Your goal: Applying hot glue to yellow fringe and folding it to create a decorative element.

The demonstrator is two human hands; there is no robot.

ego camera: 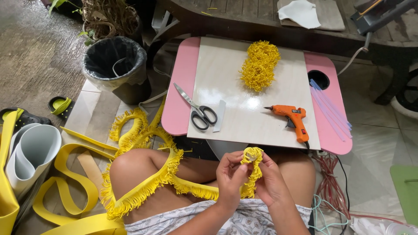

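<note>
left hand: left hand point(229, 172) lower centre of frame, fingers pinched on the small coiled yellow fringed foam rosette point(252, 155), thumb pressing its rolled core
right hand: right hand point(271, 178) just right of it, fingers curled round the same rosette and the fringe hanging below
rosette: 1, held between both hands above the lap, lower centre, just under the table's near edge
fringed strip: 1 long yellow fringed foam strip point(148, 182) running from the hands leftwards across the knee, looping up to centre left
finished pieces: pile of yellow fringed foam rosettes point(260, 65) upper centre on the table, about 2 or 3, exact count unclear
table: 1 low lap table with pale top and pink sides point(185, 82), centre of frame
scissors: 1 pair of black-handled scissors point(198, 111), left part of the table
glue gun: 1 orange glue gun point(294, 118), right part of the table
glue sticks: clear glue sticks point(331, 109) on the right pink side, several, count unclear
bin: 1 black-lined waste bin point(115, 65), upper left
plain strips: flat yellow foam bands point(65, 187), lower left on the floor
</note>
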